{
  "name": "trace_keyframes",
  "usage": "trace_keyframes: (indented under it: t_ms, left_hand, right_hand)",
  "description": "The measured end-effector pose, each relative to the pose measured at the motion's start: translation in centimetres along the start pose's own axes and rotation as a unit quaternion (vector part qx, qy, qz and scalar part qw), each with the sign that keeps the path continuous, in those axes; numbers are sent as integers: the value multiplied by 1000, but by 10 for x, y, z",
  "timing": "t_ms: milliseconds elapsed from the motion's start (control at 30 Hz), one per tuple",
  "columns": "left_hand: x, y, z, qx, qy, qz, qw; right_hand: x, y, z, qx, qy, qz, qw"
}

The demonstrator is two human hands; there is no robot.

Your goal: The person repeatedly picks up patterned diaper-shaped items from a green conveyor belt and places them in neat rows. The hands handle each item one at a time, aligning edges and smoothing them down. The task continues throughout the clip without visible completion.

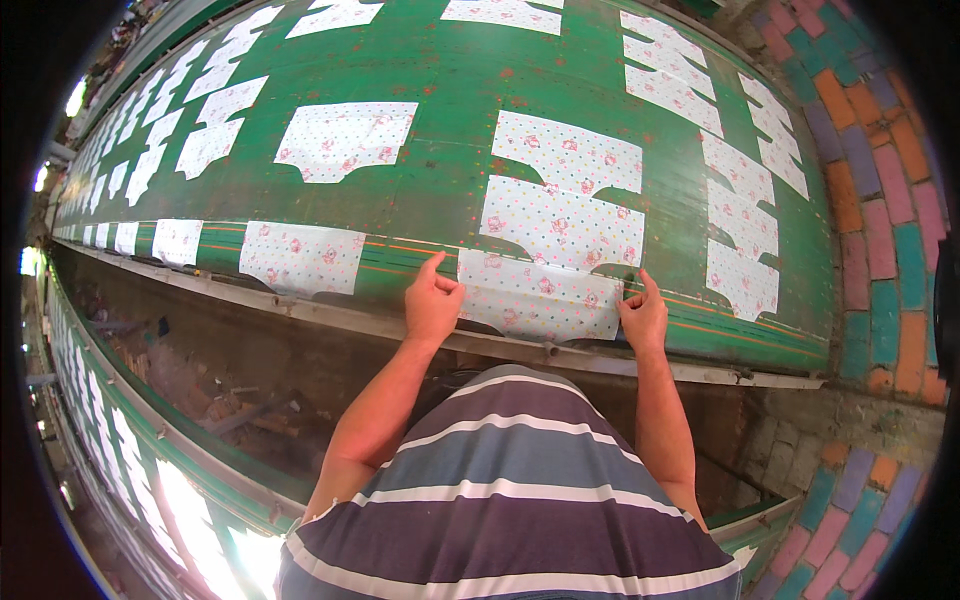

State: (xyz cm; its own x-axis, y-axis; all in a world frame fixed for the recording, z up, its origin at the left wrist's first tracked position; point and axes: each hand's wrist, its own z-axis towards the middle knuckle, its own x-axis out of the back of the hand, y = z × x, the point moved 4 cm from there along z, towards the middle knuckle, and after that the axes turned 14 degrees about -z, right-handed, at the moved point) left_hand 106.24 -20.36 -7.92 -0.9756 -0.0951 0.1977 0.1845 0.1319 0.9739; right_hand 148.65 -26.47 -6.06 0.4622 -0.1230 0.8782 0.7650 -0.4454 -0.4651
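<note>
A white fabric piece (540, 297) with coloured dots and pink prints lies at the near edge of a long green table (440, 190), straight in front of me. At its left side edge is my left hand (432, 303), with the thumb against the edge, index finger stretched forward and the other fingers curled. My right hand (643, 315) is at the opposite edge in a like pose, thumb and finger close to the cloth. Just beyond, touching it, lie two more printed pieces (562, 220) with curved cut-outs. What exactly the fingertips pinch is hard to see.
More printed pieces (347, 142) lie in rows across the table, running far left. A metal rail (480, 345) follows its near edge. To the lower left, a second green table (190, 440) holds white pieces, with a debris-strewn gap between. Coloured brick paving (885, 220) borders the right.
</note>
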Motion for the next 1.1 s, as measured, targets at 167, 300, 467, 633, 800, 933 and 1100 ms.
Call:
trace_keyframes:
  t_ms: [167,300,467,633,800,933,1100]
  left_hand:
    - [2,1,5,21,-3,-8,1000]
    - [3,11,1,18,-5,54,998]
    - [-20,50,-32,-330,-270,121,897]
    - [-70,55,-43,-310,-508,187,781]
    - [-96,54,-42,-315,-509,280,750]
    - [-103,59,-45,-295,-507,308,749]
    - [-123,72,-51,-265,-504,296,767]
  right_hand:
    - [-2,1,-1,11,14,14,1000]
    - [-2,2,-2,4,13,4,1000]
    - [-2,4,-4,9,18,2,1000]
    - [0,2,-5,2,9,-13,1000]
    - [3,-3,-6,4,3,-30,1000]
    - [5,-7,-7,4,-6,-44,999]
    - [7,-7,-6,14,-18,-32,999]
